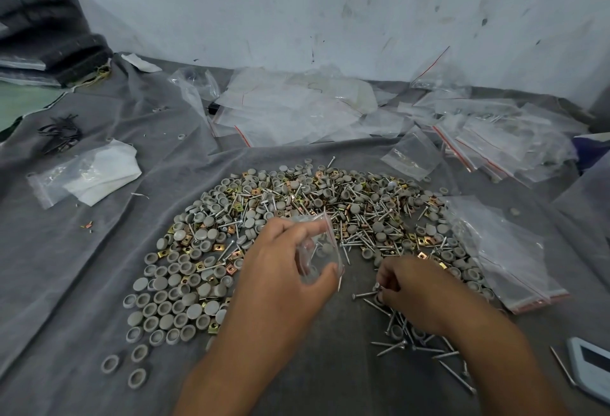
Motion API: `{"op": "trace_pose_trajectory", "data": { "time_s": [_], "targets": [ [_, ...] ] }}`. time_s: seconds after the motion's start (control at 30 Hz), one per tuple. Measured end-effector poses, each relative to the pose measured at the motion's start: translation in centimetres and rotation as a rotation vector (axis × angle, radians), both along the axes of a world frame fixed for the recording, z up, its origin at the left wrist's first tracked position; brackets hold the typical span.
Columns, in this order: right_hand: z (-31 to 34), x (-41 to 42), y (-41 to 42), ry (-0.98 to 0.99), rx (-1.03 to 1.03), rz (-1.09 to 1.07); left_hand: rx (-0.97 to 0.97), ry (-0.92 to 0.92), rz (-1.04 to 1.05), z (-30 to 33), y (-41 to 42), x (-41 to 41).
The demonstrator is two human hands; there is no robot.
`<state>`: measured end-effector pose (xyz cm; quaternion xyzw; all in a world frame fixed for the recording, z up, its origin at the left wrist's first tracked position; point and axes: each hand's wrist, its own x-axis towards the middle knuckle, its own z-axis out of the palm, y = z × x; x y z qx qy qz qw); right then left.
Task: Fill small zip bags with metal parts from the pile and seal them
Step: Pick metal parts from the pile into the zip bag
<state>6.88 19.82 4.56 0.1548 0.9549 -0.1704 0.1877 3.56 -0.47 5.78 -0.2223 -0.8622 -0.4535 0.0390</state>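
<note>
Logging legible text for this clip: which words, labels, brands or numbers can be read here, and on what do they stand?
None can be read.
The small zip bag in the left hand: clear, with no print visible.
The heaped zip bags by the wall: only red seal lines, no lettering visible.
The white device at the lower right: cut off by the frame edge, no text discernible.

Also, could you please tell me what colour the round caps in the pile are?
The round caps are plain light grey, best seen in the head view.

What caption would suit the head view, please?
Left hand holds a small zip bag while right hand picks screws from the pile.
</note>
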Motion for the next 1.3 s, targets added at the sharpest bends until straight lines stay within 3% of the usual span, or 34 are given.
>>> {"op": "trace_pose_trajectory", "data": {
  "time_s": [0.23, 0.47, 0.6, 0.73, 0.87, 1.07, 1.3],
  "targets": [
    [-0.3, 0.2, 0.7, 0.038, -0.154, -0.071, -0.01, 0.007, 0.001, 0.0, 0.0, 0.0],
    [0.2, -0.1, 1.3, 0.455, -0.51, -0.205, -0.008, 0.0, -0.004, 0.1, 0.0, 0.0],
    [1.1, 0.1, 0.8, 0.553, -0.768, -0.163, -0.003, 0.0, 0.002, 0.1, 0.1, 0.0],
    [2.5, -0.2, -1.3, 0.782, -0.99, -0.097, 0.001, -0.002, -0.002, 0.1, 0.1, 0.1],
    [2.6, 0.0, -3.5, 0.93, -0.871, 0.068, 0.009, 0.007, -0.005, 0.2, 0.2, 0.0],
    [2.3, 0.1, -4.6, 0.988, -0.532, 0.188, -0.001, 0.022, -0.007, 0.3, 0.0, 0.0],
    [2.1, 0.1, -4.7, 1.011, -0.334, 0.227, -0.017, 0.026, -0.005, 0.2, 0.2, -0.2]
  ]
}}
